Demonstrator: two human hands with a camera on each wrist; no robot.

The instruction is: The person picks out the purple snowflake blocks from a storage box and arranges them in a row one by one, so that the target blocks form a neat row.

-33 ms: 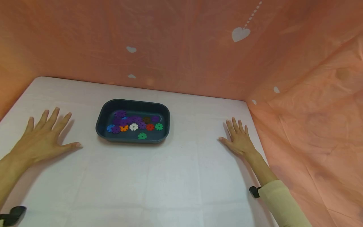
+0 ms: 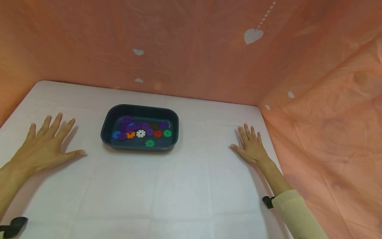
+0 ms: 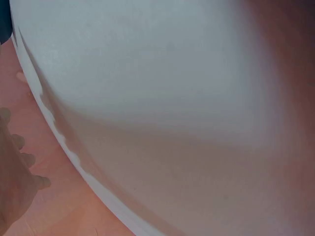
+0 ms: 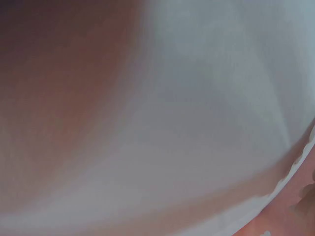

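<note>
i can read no text, label, brand or number anywhere near my tray [image 2: 176, 127]; only white heart shapes [image 2: 253, 35] on the orange curtain behind it.

A white table [image 2: 179, 186] fills the view from nine to five o'clock. Orange-pink fabric [image 2: 191, 46] with pale hearts [image 2: 253, 36] hangs behind it at twelve and drapes down at three, softly lit

A white table top [image 3: 162, 73] fills nearly the whole left wrist view — blurred, very close. Its edge curves down the left side (wavy), with salmon-pink cloth [image 3: 54, 196] beyond it.
</note>
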